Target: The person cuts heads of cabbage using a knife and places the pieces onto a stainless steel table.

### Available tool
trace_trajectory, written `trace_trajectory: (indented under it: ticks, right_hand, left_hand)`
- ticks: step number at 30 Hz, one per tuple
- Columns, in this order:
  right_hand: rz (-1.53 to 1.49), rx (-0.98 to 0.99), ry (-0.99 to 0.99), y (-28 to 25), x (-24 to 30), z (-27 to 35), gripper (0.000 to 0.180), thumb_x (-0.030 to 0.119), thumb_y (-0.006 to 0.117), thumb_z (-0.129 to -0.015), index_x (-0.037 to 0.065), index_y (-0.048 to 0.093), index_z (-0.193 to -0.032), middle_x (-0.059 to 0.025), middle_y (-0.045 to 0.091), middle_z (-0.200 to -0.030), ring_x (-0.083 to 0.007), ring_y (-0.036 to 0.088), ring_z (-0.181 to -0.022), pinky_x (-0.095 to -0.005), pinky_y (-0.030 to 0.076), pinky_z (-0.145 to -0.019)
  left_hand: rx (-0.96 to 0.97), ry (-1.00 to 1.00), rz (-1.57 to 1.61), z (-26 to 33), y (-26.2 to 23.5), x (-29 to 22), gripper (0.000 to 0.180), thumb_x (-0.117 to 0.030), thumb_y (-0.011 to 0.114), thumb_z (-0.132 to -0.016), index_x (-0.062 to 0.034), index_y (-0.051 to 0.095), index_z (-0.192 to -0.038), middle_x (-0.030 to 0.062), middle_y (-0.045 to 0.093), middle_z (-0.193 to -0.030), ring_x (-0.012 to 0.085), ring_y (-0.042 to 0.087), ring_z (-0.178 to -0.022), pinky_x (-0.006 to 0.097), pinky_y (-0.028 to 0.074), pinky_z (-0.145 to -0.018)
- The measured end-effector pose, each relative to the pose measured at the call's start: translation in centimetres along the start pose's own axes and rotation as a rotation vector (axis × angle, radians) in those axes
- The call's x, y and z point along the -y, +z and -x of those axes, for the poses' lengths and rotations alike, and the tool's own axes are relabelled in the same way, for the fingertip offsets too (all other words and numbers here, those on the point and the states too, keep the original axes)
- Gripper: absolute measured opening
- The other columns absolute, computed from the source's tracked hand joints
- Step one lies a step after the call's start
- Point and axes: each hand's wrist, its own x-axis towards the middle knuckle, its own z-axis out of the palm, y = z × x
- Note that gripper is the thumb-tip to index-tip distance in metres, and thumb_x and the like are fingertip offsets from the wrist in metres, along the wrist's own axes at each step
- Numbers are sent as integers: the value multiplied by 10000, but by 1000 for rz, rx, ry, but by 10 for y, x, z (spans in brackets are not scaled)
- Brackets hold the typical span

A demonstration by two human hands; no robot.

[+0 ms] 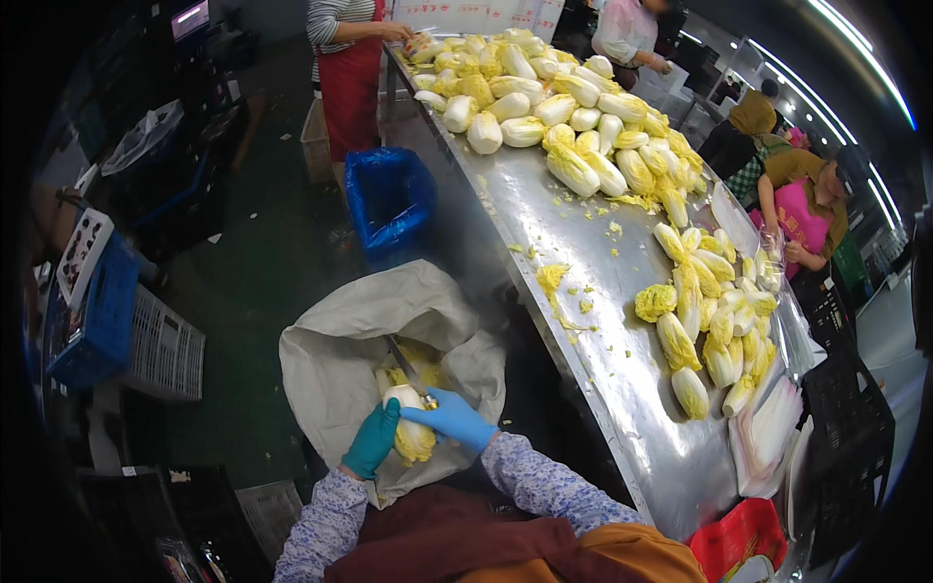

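A small pale napa cabbage [414, 439] is held over the open mouth of a white woven sack [326, 335]. My left hand [372, 440], in a teal glove, is closed on its left side. My right hand [455, 418], gloved in light blue, grips a knife [408, 366] beside the cabbage, and its blade points up and away over the sack. The knife's handle is mostly hidden by the fingers. Yellowish leaf pieces lie inside the sack, partly covered by my hands and the cabbage.
A steel table [622, 418] on my right bears a large heap of napa cabbages [573, 107] and a smaller group nearer. Beyond the sack stands a blue-lined bin [389, 199]. Crates [165, 345] are stacked at left. Several co-workers stand around the table. A red bag [743, 530] sits near right.
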Motion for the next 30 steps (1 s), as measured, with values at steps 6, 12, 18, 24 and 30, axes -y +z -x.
trace_trajectory:
  ticks: [6, 12, 18, 24, 30]
  right_hand:
    - [192, -120, -136, -10, -30, 0, 550, 384, 733, -783, -29, 571, -1109, -119, 652, -933, -172, 635, -810, -283, 528, -699]
    - [25, -185, -99, -13, -15, 4, 569, 288, 762, -763, -22, 547, -1189, -116, 649, -1019, -178, 637, -877, -304, 532, -758]
    - [-151, 21, 72, -34, -26, 16, 381, 273, 691, -828, -7, 582, -1064, -54, 631, -798, -94, 570, -593, -230, 464, -527]
    - [-404, -49, 101, -28, -16, 18, 257, 268, 629, -877, 23, 574, -932, -27, 590, -699, -89, 513, -472, -219, 397, -420]
    - [-338, -87, -79, -8, -22, -4, 381, 234, 682, -843, 4, 570, -1126, -48, 627, -819, -83, 559, -587, -220, 439, -458]
  left_hand:
    - [-43, -53, -350, 8, 0, -14, 369, -327, 527, -942, -38, 530, -1172, 111, 640, -903, 180, 621, -761, 323, 497, -677]
    - [-32, 140, -449, -1, 5, -11, 547, -280, 526, -940, -99, 324, -1415, 150, 601, -1081, 183, 604, -830, 307, 493, -753]
    - [64, 294, -592, -27, -40, -14, 368, -204, 471, -947, -119, 516, -1302, 181, 589, -1199, 321, 590, -1056, 377, 461, -911]
    - [-95, 99, -577, -39, -31, 16, 598, -391, 520, -934, -115, 323, -1427, 172, 505, -1308, 283, 511, -1187, 371, 428, -968]
    - [177, -176, 832, -11, 17, -13, 618, -454, 518, -934, -64, 355, -1384, 78, 491, -1287, 173, 506, -1158, 315, 439, -959]
